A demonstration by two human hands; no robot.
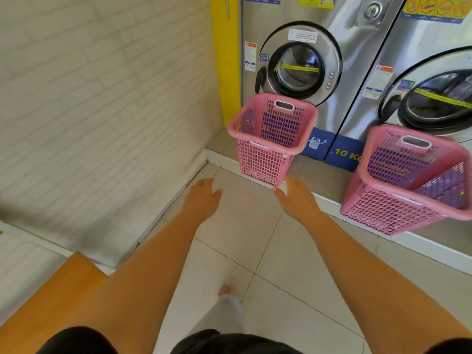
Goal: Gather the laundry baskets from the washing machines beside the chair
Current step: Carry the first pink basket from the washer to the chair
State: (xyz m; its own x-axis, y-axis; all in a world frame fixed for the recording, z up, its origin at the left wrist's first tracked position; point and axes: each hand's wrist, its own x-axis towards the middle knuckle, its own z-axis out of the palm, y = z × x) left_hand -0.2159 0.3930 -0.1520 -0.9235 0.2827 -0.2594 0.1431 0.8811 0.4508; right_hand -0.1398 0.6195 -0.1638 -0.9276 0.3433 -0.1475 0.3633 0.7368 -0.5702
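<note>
Two pink mesh laundry baskets stand on the raised ledge before two steel washing machines. The left basket (265, 159) is in front of the left washing machine (298, 70), the right basket (398, 205) in front of the right washing machine (434, 98). Both baskets look empty. My left hand (203, 198) reaches forward over the floor, fingers apart, short of the left basket and to its lower left. My right hand (296, 198) is open just below that basket's bottom corner, close to touching it.
A white brick-pattern wall (102, 111) closes the left side, with a yellow panel (226, 60) in the corner. An orange seat edge (63, 282) sits at lower left. The floor is pale tile (242, 251). My bare foot (224, 290) is below.
</note>
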